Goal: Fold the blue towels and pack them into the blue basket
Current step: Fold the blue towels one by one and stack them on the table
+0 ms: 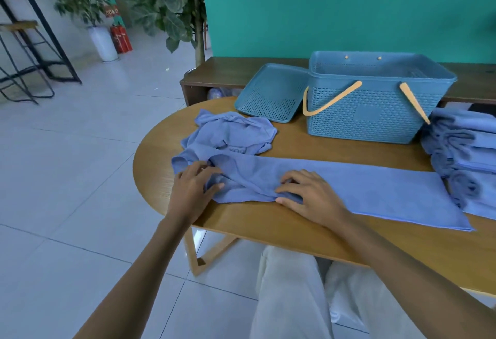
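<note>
A long blue towel (375,191) lies stretched across the wooden table (257,228), flat on the right and bunched at its left end. My left hand (192,193) grips the bunched left end with curled fingers. Further right, my right hand (311,199) pinches the towel's near edge between bent fingers and thumb. A second, crumpled blue towel (230,134) lies just behind the left end. The blue basket (375,113) with tan handles stands open at the back of the table; no towel shows inside it.
The basket's blue lid (271,94) leans against its left side. A stack of folded blue towels (467,156) sits at the right edge. Behind the table stand a dark wooden bench (228,70) and a teal wall. Left is tiled floor with stools and plants.
</note>
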